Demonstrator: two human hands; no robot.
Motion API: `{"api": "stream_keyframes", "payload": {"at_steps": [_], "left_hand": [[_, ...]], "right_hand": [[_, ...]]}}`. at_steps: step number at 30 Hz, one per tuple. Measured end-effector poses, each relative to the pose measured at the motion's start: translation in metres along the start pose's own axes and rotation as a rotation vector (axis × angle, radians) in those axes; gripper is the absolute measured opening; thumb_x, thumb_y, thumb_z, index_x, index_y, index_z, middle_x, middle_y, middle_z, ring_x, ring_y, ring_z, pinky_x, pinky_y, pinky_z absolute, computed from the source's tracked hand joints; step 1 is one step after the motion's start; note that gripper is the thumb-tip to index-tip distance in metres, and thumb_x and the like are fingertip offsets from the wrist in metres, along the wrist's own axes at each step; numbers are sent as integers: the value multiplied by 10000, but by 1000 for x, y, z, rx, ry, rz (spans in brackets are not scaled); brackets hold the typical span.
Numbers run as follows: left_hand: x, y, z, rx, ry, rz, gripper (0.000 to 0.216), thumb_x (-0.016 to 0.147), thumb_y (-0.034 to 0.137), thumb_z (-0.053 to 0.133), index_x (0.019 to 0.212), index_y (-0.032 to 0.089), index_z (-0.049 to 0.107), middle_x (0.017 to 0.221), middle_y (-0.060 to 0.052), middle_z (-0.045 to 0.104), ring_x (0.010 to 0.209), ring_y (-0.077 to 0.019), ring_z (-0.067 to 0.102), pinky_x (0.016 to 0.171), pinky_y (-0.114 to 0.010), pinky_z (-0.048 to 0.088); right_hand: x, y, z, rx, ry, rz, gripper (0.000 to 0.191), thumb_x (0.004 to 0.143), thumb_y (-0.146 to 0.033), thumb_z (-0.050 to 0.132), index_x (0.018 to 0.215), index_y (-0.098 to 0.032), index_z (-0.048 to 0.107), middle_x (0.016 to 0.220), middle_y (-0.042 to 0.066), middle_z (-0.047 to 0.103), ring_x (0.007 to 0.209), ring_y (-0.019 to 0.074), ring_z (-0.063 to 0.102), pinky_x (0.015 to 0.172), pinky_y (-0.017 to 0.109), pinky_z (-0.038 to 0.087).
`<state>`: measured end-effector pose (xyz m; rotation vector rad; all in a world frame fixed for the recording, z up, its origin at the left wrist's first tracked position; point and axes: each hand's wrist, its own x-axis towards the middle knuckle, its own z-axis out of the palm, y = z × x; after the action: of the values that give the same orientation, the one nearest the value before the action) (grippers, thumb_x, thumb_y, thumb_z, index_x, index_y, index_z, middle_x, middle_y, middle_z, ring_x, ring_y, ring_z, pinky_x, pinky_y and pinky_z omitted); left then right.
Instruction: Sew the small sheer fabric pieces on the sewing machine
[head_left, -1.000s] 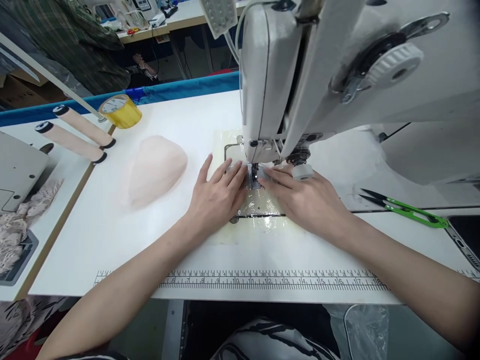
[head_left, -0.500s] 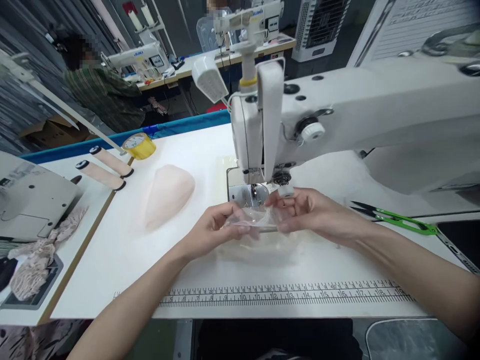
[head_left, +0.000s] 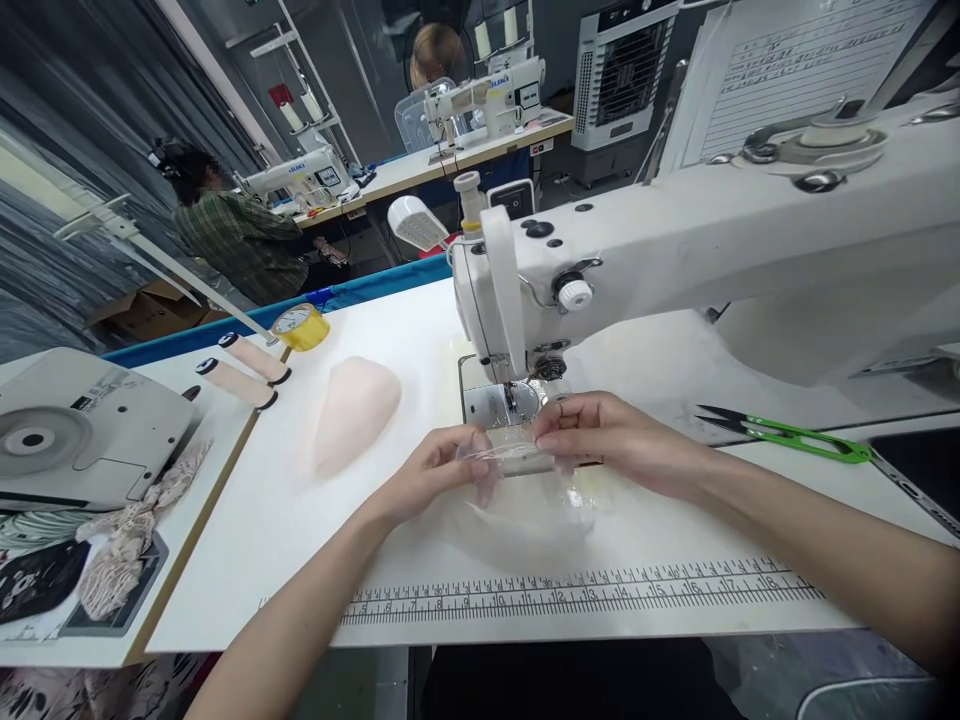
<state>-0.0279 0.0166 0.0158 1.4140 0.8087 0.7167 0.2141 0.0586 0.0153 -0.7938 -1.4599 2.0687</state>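
A thin, see-through, pale piece of sheer material [head_left: 525, 515] is stretched between my hands just in front of the sewing machine's needle area [head_left: 511, 395]. My left hand [head_left: 439, 468] pinches its left edge between thumb and fingers, some fingers showing through it. At the other edge, my right hand [head_left: 607, 440] pinches it, with the thumb and index finger close together. The upper edge runs nearly straight between them, and the lower part hangs loosely in a curve over the table. To the left lies a pale peach cup-shaped pad [head_left: 358, 410].
Green-handled thread snips [head_left: 810, 440] lie at right. A printed ruler [head_left: 555, 597] runs along the front edge. Yellow tape [head_left: 301, 327] and two peach thread cones [head_left: 236, 383] stand back left. Another machine [head_left: 90, 425] with lace is at left; a person [head_left: 232, 240] sits beyond.
The view has shifted, showing more of the room behind. My hands now hold the sheer piece's upper edge straighter, and its lower part hangs more openly. Both hands keep their pinch.
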Motion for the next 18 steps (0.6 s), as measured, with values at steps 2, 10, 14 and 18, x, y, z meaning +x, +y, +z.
{"api": "stream_keyframes", "payload": {"at_steps": [2,10,14,18], "left_hand": [[0,-1,-2,-10,1,-3,241,868,361,615,729,178,543,621,-21,635,707,-174,589,752,-325,433],[0,-5,-3,-18,36,-47,268,837,418,662,829,164,576,663,-25,646,613,-154,599,650,-300,465],[2,-6,2,2,136,-72,291,767,419,745,863,157,662,681,-16,645,565,-129,586,551,-256,454],[3,-5,4,13,184,-82,226,796,381,730,824,157,708,567,2,613,492,-99,526,527,-241,449]], "right_hand": [[0,0,0,1,15,-19,248,733,-354,792,866,-174,685,704,-31,612,613,94,555,638,272,450],[-1,-1,2,-44,40,-25,282,709,-379,802,873,-172,705,738,-13,642,634,104,570,655,287,473],[0,0,2,-40,27,-38,258,724,-366,792,872,-173,704,763,-9,645,652,109,576,665,289,474],[0,2,2,-25,17,-38,226,743,-342,784,877,-177,709,758,-18,645,649,100,574,673,281,464]]}}
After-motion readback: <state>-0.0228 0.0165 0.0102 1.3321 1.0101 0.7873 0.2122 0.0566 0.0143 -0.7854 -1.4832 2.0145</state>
